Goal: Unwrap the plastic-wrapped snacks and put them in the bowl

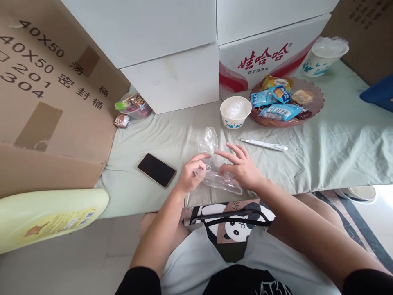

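We're with the clear plastic bag now, lying crumpled on the green cloth near the table's front edge, right between the two hands! The left hand has its fingers curled and its index finger reaching inward; we can't tell whether thumb and finger have any film pinched between them. Over on the other side, the right hand is spread wide, fingers fanned, index finger pointing at the bag's narrow middle, and we see no firm grip there. So how far along are we? The bag is out on the cloth, pulled long, its upper end puffed and wrinkled, its lower end loose toward the edge. By our judgement this is mid-handling: we see no neat fold, no knot we could swear to, and the film is too clear for us to say whether anything sits inside. Just beyond, the small paper bowl has clear plastic bunched inside it, so that piece, at least, looks put in place. The phone lies untouched beside the left hand, and the slim white knife rests past the right fingertips, in front of the snack dish, with neither hand on it.
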Demonstrator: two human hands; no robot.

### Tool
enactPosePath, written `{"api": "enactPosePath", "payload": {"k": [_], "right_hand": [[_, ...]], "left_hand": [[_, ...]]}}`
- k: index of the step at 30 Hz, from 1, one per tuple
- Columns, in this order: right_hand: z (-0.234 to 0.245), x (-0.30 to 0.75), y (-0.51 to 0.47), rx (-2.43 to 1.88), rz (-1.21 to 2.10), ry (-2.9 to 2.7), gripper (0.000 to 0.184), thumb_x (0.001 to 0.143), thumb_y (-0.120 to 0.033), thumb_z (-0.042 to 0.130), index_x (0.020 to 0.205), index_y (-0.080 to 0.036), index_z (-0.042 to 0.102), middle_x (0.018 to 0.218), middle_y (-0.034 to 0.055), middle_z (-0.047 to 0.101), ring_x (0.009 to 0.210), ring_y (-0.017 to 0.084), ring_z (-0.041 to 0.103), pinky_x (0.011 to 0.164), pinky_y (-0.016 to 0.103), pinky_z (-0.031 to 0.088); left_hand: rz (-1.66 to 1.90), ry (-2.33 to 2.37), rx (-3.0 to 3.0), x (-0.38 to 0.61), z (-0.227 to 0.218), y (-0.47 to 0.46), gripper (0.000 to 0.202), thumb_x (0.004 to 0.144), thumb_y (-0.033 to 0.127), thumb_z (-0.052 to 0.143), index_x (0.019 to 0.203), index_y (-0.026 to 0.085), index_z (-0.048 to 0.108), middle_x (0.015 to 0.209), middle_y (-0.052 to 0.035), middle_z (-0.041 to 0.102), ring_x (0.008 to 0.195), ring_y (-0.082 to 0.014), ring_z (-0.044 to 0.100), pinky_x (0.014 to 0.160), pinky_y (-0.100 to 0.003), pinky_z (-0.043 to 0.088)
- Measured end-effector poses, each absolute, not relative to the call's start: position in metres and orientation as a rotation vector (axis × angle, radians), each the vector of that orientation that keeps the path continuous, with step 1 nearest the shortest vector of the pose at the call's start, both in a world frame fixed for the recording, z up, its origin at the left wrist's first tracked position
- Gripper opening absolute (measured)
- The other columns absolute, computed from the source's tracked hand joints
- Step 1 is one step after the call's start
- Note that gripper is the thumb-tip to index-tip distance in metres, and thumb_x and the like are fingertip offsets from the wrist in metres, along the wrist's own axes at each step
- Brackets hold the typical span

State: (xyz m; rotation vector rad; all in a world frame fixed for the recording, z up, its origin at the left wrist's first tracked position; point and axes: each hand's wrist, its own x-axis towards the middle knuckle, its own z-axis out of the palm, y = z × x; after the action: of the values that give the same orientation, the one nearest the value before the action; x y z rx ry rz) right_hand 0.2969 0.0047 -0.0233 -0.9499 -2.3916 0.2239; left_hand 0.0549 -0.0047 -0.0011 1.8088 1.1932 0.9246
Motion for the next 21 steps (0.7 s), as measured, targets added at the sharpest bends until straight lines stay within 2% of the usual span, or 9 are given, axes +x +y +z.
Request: {"api": "enactPosePath", "payload": {"k": [3, 5, 7, 9, 11, 14, 17, 19, 21], "right_hand": [[-0.026, 0.295, 0.007, -0.896, 0.280, -2.398, 0.010, 0.093, -0.029, 0.060, 0.087, -0.027, 0.068, 0.109, 0.0032, 0.079, 0.142, 0.031, 0.052, 0.121, 0.059, 0.028], [-0.028, 0.297, 0.009, -0.929, 0.336, -2.373, 0.009, 0.091, -0.028, 0.059, 0.094, -0.026, 0.067, 0.092, 0.0032, 0.078, 0.127, 0.029, 0.064, 0.120, 0.058, 0.029], [-0.030, 0.299, 0.009, -1.018, 0.381, -2.331, 0.014, 0.090, -0.027, 0.059, 0.100, -0.026, 0.068, 0.090, 0.0030, 0.078, 0.106, 0.026, 0.071, 0.118, 0.057, 0.032], [-0.029, 0.300, 0.009, -1.106, 0.401, -2.296, 0.021, 0.089, -0.029, 0.061, 0.109, -0.027, 0.069, 0.097, 0.0040, 0.077, 0.094, 0.024, 0.071, 0.112, 0.055, 0.038], [-0.027, 0.301, 0.008, -1.108, 0.389, -2.265, 0.024, 0.089, -0.034, 0.064, 0.111, -0.027, 0.071, 0.108, 0.0073, 0.075, 0.100, 0.027, 0.068, 0.103, 0.051, 0.045], [-0.024, 0.300, 0.006, -0.931, 0.378, -2.194, 0.016, 0.092, -0.038, 0.063, 0.088, -0.025, 0.072, 0.120, 0.0098, 0.071, 0.119, 0.032, 0.062, 0.099, 0.049, 0.048], [-0.022, 0.296, 0.005, -0.805, 0.505, -2.146, 0.022, 0.095, -0.037, 0.061, 0.077, -0.024, 0.061, 0.104, 0.0071, 0.075, 0.123, 0.029, 0.064, 0.109, 0.050, 0.044], [-0.023, 0.293, 0.005, -0.860, 0.632, -2.118, 0.018, 0.094, -0.038, 0.060, 0.083, -0.024, 0.058, 0.089, 0.0048, 0.074, 0.111, 0.027, 0.071, 0.112, 0.051, 0.043], [-0.026, 0.291, 0.006, -1.036, 0.714, -2.058, 0.013, 0.092, -0.038, 0.061, 0.093, -0.025, 0.058, 0.078, 0.0021, 0.070, 0.095, 0.025, 0.074, 0.110, 0.050, 0.046]], "left_hand": [[0.953, 1.235, 1.701, 0.053, 0.000, -0.006, 0.041, 0.096, 0.054, 0.050, 0.075, 0.022, 0.063, 0.107, -0.0117, 0.079, 0.118, -0.0289, 0.069, 0.109, -0.045, 0.047], [0.975, 1.305, 1.673, 0.053, -0.001, -0.006, 0.042, 0.097, 0.055, 0.047, 0.080, 0.021, 0.066, 0.092, -0.0083, 0.079, 0.093, -0.0237, 0.073, 0.093, -0.038, 0.052], [0.959, 1.379, 1.678, 0.055, -0.004, -0.005, 0.043, 0.095, 0.058, 0.049, 0.080, 0.021, 0.064, 0.073, -0.0035, 0.071, 0.066, -0.0173, 0.063, 0.069, -0.030, 0.049], [0.930, 1.440, 1.679, 0.059, -0.006, -0.004, 0.042, 0.093, 0.060, 0.051, 0.080, 0.022, 0.061, 0.062, 0.0008, 0.061, 0.054, -0.0137, 0.051, 0.056, -0.027, 0.040], [0.935, 1.472, 1.658, 0.063, -0.008, -0.003, 0.038, 0.093, 0.058, 0.052, 0.083, 0.022, 0.060, 0.060, 0.0026, 0.057, 0.052, -0.0130, 0.049, 0.055, -0.026, 0.038], [0.973, 1.513, 1.640, 0.068, -0.009, -0.002, 0.027, 0.092, 0.048, 0.054, 0.086, 0.022, 0.060, 0.063, 0.0028, 0.057, 0.058, -0.0137, 0.053, 0.059, -0.026, 0.041], [0.935, 1.533, 1.643, 0.070, -0.009, -0.001, 0.015, 0.089, 0.035, 0.057, 0.086, 0.022, 0.062, 0.069, 0.0017, 0.064, 0.064, -0.0146, 0.059, 0.065, -0.026, 0.045], [0.907, 1.551, 1.645, 0.070, -0.010, -0.001, 0.010, 0.087, 0.028, 0.057, 0.087, 0.021, 0.064, 0.071, 0.0016, 0.067, 0.065, -0.0148, 0.061, 0.066, -0.025, 0.046], [0.894, 1.592, 1.644, 0.068, -0.012, 0.000, 0.011, 0.087, 0.025, 0.055, 0.087, 0.021, 0.065, 0.064, 0.0033, 0.063, 0.058, -0.0136, 0.058, 0.061, -0.024, 0.043]]}}
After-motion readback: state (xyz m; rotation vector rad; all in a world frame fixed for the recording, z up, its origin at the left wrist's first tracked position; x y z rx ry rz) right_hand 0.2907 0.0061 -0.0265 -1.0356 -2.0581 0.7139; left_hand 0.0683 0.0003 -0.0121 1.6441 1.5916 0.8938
